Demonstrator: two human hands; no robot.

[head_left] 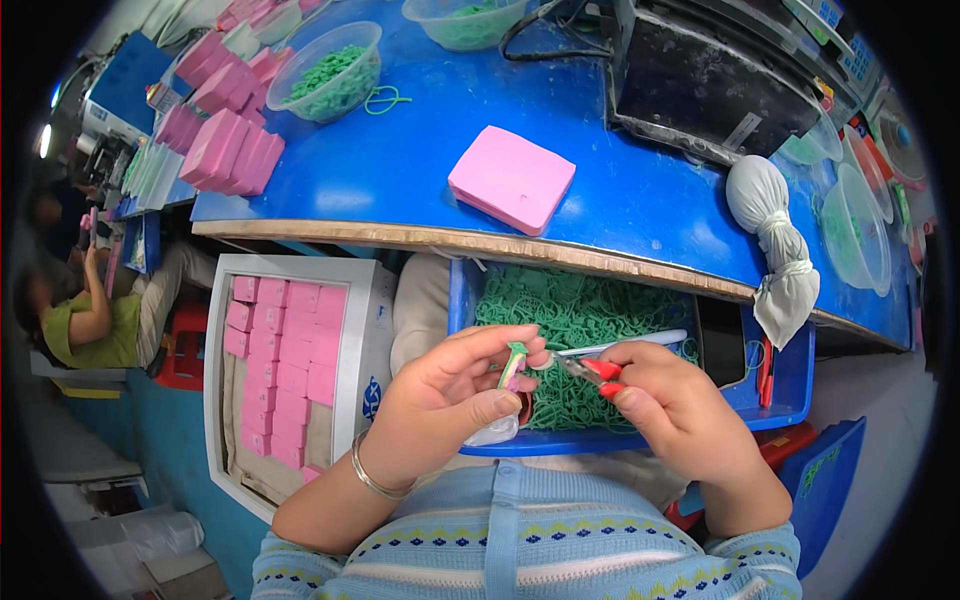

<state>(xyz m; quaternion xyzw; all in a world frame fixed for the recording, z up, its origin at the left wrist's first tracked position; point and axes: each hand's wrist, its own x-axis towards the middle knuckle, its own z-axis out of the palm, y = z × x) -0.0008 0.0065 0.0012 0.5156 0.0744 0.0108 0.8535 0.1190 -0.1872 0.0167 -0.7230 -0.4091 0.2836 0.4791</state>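
My left hand is pinching a small moulded piece of green, pale yellow and pink between thumb and fingers. Red-handled nippers are gripped in my right hand, their metal jaws pointing left, close to the piece. Whether the jaws touch it I cannot tell. Both hands are over a blue tray full of tangled green scraps. A white-handled tool lies on the scraps behind the nippers.
A pink block sits on the blue table. At left, a white box holds pink blocks. A tied white cloth bag lies by the black machine. Bowls hold green pieces. Another person sits far left.
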